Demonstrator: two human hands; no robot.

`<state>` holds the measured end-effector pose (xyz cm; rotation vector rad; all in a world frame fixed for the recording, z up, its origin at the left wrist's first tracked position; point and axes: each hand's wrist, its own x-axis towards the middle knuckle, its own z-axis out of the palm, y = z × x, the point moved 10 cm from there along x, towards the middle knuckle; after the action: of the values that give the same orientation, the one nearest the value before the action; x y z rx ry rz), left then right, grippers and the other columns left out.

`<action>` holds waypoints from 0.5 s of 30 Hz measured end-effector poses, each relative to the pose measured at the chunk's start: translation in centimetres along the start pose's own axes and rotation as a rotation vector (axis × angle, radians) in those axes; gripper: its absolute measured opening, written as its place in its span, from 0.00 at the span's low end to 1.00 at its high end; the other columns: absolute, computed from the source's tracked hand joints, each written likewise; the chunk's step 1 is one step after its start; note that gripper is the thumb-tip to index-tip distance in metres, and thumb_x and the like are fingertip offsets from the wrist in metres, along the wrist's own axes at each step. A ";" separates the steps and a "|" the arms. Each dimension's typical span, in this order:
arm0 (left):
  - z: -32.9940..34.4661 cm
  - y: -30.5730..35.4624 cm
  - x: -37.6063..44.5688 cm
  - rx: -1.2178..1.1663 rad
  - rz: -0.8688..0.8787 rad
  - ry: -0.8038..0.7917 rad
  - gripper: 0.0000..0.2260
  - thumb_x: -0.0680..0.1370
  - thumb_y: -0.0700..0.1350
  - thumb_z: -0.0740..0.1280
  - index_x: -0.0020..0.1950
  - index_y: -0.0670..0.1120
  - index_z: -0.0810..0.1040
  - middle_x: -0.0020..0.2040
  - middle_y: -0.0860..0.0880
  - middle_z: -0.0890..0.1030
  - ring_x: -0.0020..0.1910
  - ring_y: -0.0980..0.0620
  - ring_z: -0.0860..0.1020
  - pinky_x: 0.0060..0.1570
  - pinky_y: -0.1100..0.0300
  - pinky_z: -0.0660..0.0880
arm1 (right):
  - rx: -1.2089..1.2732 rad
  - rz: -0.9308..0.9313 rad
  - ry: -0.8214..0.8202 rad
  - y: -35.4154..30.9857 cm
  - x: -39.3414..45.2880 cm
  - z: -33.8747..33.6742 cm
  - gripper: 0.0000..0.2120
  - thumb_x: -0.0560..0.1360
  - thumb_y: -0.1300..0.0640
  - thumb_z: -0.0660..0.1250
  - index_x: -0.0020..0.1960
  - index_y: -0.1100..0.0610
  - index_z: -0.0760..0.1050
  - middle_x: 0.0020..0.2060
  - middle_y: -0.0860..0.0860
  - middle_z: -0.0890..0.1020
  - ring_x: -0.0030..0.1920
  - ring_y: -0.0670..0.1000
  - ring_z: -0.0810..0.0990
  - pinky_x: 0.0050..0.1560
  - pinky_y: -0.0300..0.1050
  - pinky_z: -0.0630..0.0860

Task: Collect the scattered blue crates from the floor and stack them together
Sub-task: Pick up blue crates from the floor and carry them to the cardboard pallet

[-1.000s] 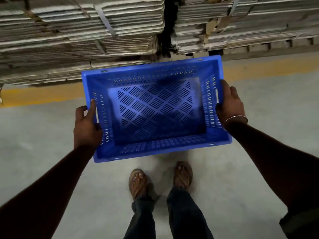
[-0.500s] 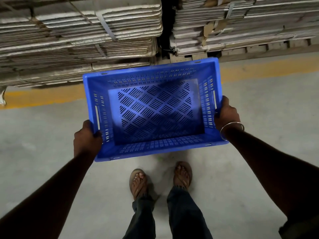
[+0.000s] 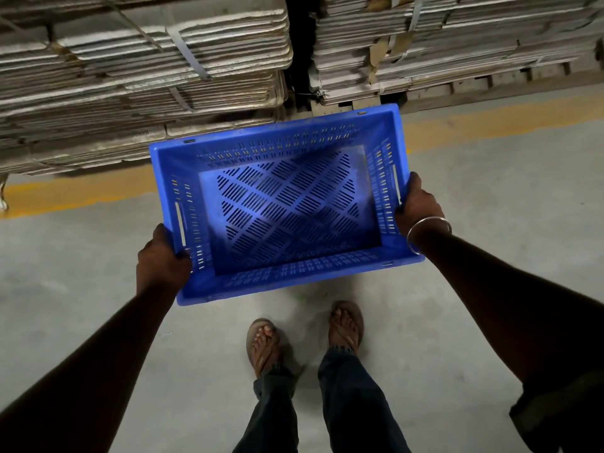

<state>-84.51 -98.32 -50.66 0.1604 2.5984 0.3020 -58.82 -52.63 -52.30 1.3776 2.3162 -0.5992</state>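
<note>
One blue crate (image 3: 287, 210) with slotted walls and a slotted bottom hangs in front of me above the grey floor, its open side up and empty. My left hand (image 3: 161, 259) grips its left short wall under the handle slot. My right hand (image 3: 416, 206), with a metal bangle at the wrist, grips the right short wall. The crate is slightly tilted, its right end farther away. No other blue crate is in view.
Strapped stacks of flattened cardboard (image 3: 140, 80) on pallets rise just beyond the crate, with a dark gap (image 3: 299, 60) between two stacks. A yellow floor line (image 3: 81, 191) runs along their foot. My sandalled feet (image 3: 304, 335) stand on bare concrete below the crate.
Both hands have slid from the crate's upper rim down onto its end walls. The crate has shifted a little to the right and tilted, while the cardboard stacks look slightly closer.
</note>
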 end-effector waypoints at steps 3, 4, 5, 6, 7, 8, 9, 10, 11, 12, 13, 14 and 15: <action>-0.4 1.1 -1.0 -0.022 0.111 -0.009 0.24 0.72 0.38 0.69 0.65 0.44 0.64 0.57 0.36 0.77 0.54 0.32 0.76 0.47 0.42 0.76 | -0.039 -0.013 -0.025 -0.3 -1.2 -0.6 0.39 0.74 0.57 0.64 0.78 0.55 0.46 0.64 0.62 0.74 0.57 0.66 0.77 0.51 0.56 0.74; -0.4 1.5 -1.6 -0.019 0.149 -0.013 0.28 0.72 0.38 0.70 0.69 0.44 0.63 0.60 0.36 0.75 0.56 0.32 0.75 0.49 0.41 0.76 | -0.048 -0.032 -0.034 -0.6 -1.7 -0.8 0.41 0.74 0.56 0.65 0.79 0.55 0.45 0.66 0.61 0.71 0.59 0.65 0.76 0.53 0.58 0.74; -0.6 1.7 -2.2 -0.015 0.186 -0.015 0.32 0.72 0.39 0.70 0.73 0.44 0.61 0.64 0.36 0.73 0.60 0.33 0.74 0.51 0.41 0.76 | -0.057 -0.058 -0.042 -0.8 -2.1 -0.9 0.42 0.74 0.55 0.65 0.79 0.55 0.43 0.69 0.60 0.68 0.61 0.65 0.75 0.55 0.59 0.74; -0.7 2.1 -2.9 -0.006 0.225 -0.016 0.34 0.72 0.40 0.70 0.75 0.44 0.60 0.69 0.38 0.70 0.64 0.34 0.72 0.53 0.40 0.76 | -0.067 -0.085 -0.047 -1.1 -2.5 -0.9 0.43 0.74 0.54 0.65 0.79 0.55 0.42 0.72 0.59 0.65 0.64 0.64 0.73 0.57 0.59 0.74; -0.8 2.5 -3.6 0.011 0.260 -0.019 0.36 0.73 0.41 0.70 0.77 0.44 0.58 0.74 0.39 0.65 0.67 0.34 0.71 0.54 0.40 0.76 | -0.077 -0.109 -0.047 -1.3 -2.9 -1.1 0.43 0.74 0.54 0.65 0.79 0.55 0.42 0.75 0.57 0.61 0.67 0.63 0.71 0.59 0.59 0.73; -0.8 2.9 -4.3 0.033 0.291 -0.026 0.36 0.74 0.41 0.70 0.79 0.43 0.57 0.78 0.41 0.60 0.70 0.35 0.69 0.55 0.41 0.76 | -0.084 -0.130 -0.046 -1.5 -3.3 -1.3 0.43 0.73 0.54 0.65 0.79 0.55 0.42 0.77 0.56 0.57 0.71 0.62 0.68 0.62 0.59 0.73; -0.8 3.2 -5.0 0.052 0.319 -0.032 0.36 0.75 0.41 0.69 0.79 0.43 0.56 0.80 0.42 0.56 0.71 0.36 0.68 0.56 0.42 0.75 | -0.090 -0.147 -0.045 -1.6 -3.7 -1.4 0.43 0.73 0.53 0.65 0.79 0.55 0.42 0.78 0.55 0.54 0.73 0.60 0.65 0.65 0.59 0.71; -0.9 3.5 -5.6 0.064 0.347 -0.038 0.36 0.76 0.42 0.69 0.80 0.42 0.55 0.81 0.42 0.54 0.73 0.37 0.67 0.57 0.43 0.75 | -0.091 -0.157 -0.045 -1.7 -4.2 -1.6 0.44 0.73 0.53 0.66 0.79 0.55 0.43 0.79 0.54 0.53 0.74 0.59 0.63 0.66 0.59 0.70; -0.9 3.7 -6.1 0.072 0.369 -0.046 0.35 0.76 0.43 0.69 0.80 0.42 0.56 0.81 0.43 0.53 0.74 0.38 0.66 0.59 0.44 0.74 | -0.088 -0.164 -0.047 -1.8 -4.7 -1.8 0.44 0.73 0.53 0.66 0.79 0.55 0.43 0.79 0.54 0.52 0.75 0.59 0.61 0.67 0.59 0.70; -1.0 3.9 -6.5 0.074 0.384 -0.056 0.35 0.77 0.44 0.69 0.80 0.42 0.56 0.81 0.43 0.52 0.75 0.39 0.65 0.62 0.44 0.74 | -0.086 -0.168 -0.049 -1.9 -5.2 -2.1 0.44 0.73 0.53 0.66 0.79 0.55 0.43 0.79 0.54 0.52 0.76 0.58 0.60 0.68 0.59 0.69; -1.1 3.9 -6.9 0.075 0.396 -0.064 0.35 0.77 0.46 0.69 0.80 0.43 0.56 0.81 0.43 0.52 0.76 0.40 0.63 0.64 0.45 0.73 | -0.086 -0.172 -0.051 -2.0 -5.8 -2.5 0.44 0.73 0.53 0.66 0.79 0.55 0.43 0.79 0.54 0.51 0.76 0.58 0.60 0.69 0.57 0.68; -1.4 4.1 -7.3 0.079 0.411 -0.070 0.35 0.77 0.47 0.68 0.80 0.42 0.56 0.81 0.43 0.52 0.77 0.40 0.62 0.66 0.45 0.72 | -0.086 -0.177 -0.050 -2.0 -6.4 -2.9 0.44 0.73 0.53 0.66 0.80 0.56 0.44 0.79 0.54 0.51 0.76 0.57 0.59 0.69 0.56 0.68; -1.7 4.3 -7.7 0.081 0.431 -0.075 0.34 0.78 0.48 0.67 0.80 0.42 0.56 0.81 0.42 0.52 0.77 0.40 0.61 0.68 0.44 0.71 | -0.080 -0.182 -0.047 -2.0 -7.1 -3.4 0.43 0.73 0.53 0.66 0.80 0.56 0.44 0.79 0.54 0.51 0.76 0.57 0.59 0.69 0.55 0.67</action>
<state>-78.51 -95.76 -44.48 0.7505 2.4825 0.3327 -57.76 -56.81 -45.47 1.1132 2.4169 -0.5783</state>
